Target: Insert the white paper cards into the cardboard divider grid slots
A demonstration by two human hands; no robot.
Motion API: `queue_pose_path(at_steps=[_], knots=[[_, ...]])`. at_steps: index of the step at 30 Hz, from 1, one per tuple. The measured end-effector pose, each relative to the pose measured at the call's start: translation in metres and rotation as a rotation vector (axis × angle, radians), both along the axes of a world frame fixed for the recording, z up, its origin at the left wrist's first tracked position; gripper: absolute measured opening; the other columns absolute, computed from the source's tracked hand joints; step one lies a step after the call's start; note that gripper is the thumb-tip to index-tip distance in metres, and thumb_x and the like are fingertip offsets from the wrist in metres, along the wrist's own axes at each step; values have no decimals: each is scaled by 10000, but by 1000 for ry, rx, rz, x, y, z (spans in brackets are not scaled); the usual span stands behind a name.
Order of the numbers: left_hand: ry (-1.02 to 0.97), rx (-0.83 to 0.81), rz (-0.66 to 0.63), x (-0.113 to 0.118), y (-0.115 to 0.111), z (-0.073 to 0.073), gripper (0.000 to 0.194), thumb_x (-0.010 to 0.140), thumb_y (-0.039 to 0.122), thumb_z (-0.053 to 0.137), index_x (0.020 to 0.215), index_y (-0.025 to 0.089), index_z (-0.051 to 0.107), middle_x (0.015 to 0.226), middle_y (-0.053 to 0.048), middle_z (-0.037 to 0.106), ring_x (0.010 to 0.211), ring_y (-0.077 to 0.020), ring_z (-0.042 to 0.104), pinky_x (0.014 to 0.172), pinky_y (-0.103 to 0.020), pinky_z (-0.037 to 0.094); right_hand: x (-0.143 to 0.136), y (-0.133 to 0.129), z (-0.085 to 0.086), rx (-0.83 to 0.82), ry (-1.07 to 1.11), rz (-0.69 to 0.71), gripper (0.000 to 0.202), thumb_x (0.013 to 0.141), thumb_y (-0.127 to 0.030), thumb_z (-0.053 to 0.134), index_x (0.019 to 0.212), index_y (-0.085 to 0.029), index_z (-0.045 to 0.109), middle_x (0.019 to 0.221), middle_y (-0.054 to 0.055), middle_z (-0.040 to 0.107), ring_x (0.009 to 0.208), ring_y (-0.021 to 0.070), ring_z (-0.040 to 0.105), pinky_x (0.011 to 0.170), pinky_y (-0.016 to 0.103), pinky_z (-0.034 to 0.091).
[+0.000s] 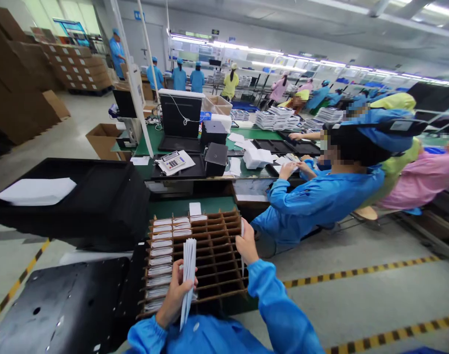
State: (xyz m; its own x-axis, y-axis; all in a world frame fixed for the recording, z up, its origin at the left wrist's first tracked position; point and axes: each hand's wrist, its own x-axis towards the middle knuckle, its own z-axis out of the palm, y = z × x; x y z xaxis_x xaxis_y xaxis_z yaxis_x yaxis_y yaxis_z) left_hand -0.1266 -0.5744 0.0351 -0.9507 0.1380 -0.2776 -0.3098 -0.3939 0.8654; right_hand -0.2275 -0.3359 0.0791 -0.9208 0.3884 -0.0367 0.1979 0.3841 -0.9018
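Strip lights (232,46) glow above a grey floor (357,305) with striped tape (360,271) and, far left, probably windows (43,12).

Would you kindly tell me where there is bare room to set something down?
Narrow green tabletop strips flank the white card behind the divider box; the black stack's top is bare right of its white sheets. Crowded: the box's left column of white bundles and, near the front, the left hand.

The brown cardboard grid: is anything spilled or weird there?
Nothing looks spilled. One small white rectangular card at the far edge of the brown cardboard grid looks odd, showing beyond the packed white stacks; I can't tell whether it stands inside or lies behind.
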Motion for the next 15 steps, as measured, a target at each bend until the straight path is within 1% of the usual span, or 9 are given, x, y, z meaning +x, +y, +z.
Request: queue_pose_path(at_steps=[2,4,5,7,9,10,11,13,15], knots=[[54,-87,8,2,-6,-4,624,651,399,701,1152,272,353,1006,-29,611,739,-150,582,652,-300,477,-10,-11,-10,193,-119,-14,732,630,-225,587,1343,-85,498,1451,238,376,1357,434,316,1124,604,215],[105,-262,64,5,-9,-5,595,651,341,661,1150,251,349,1009,-37,588,841,-181,589,766,-353,495,1,-31,-16,193,-110,32,737,661,-324,650,1343,-91,494,1494,236,320,1403,438,231,1148,609,156],[125,-378,106,8,-9,-6,598,647,313,652,1158,238,350,1040,-52,571,918,-204,588,843,-392,491,13,-43,-18,103,-66,108,751,681,-390,662,1351,-106,477,1490,226,336,1402,415,255,1152,592,183],[168,-625,171,12,-7,-9,645,628,281,675,1182,215,351,1126,-92,522,1048,-253,559,948,-465,461,43,-66,-18,-236,-35,361,766,708,-486,660,1361,-150,440,1426,200,440,1321,360,417,1112,555,315],[282,-817,242,14,-4,-12,695,613,297,723,1191,199,351,1212,-134,454,1121,-294,520,955,-503,462,68,-84,-16,-574,-92,605,721,710,-488,686,1328,-196,456,1323,157,557,1180,315,559,1031,520,428],[370,-874,267,13,-2,-14,718,610,319,747,1192,193,346,1240,-150,420,1135,-304,507,940,-506,474,74,-91,-15,-663,-112,660,666,712,-450,703,1293,-209,486,1272,133,601,1131,295,592,1009,501,450],[465,-906,285,11,-1,-14,741,613,337,764,1198,191,334,1257,-162,394,1143,-307,499,925,-498,485,75,-95,-12,-690,-111,668,597,715,-395,715,1250,-213,522,1223,112,634,1104,277,606,1007,482,454],[636,-898,310,0,-1,-11,743,662,334,754,1232,187,301,1263,-171,377,1153,-295,490,913,-467,495,64,-96,-5,-647,-70,637,457,717,-292,711,1148,-204,588,1116,80,681,1046,247,623,1008,455,450],[723,-838,321,-19,-2,-1,604,752,276,683,1225,181,321,1187,-143,424,1101,-254,512,894,-412,497,39,-90,2,-601,4,660,357,702,-252,697,1046,-187,626,1000,60,701,969,236,632,975,441,461]])
